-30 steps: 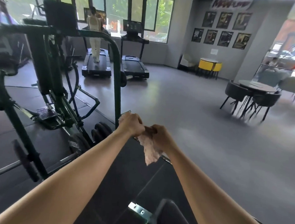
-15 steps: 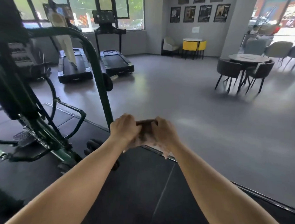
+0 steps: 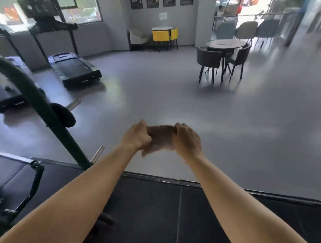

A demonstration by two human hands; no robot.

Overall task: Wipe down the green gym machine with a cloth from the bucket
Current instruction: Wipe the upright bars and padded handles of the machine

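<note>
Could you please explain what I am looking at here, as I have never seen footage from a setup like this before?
No robot here: the camera sits on a person's head, looking forward and down, so the two bare arms entering from below are the wearer's own. The left hand and right hand both grip a bunched brownish cloth between them. At the left slants the tube frame of the green machine; the cloth is not touching it. The person stands over a black mat; beyond lie a grey floor, a treadmill and a round table with chairs. No bucket is in view.
</note>
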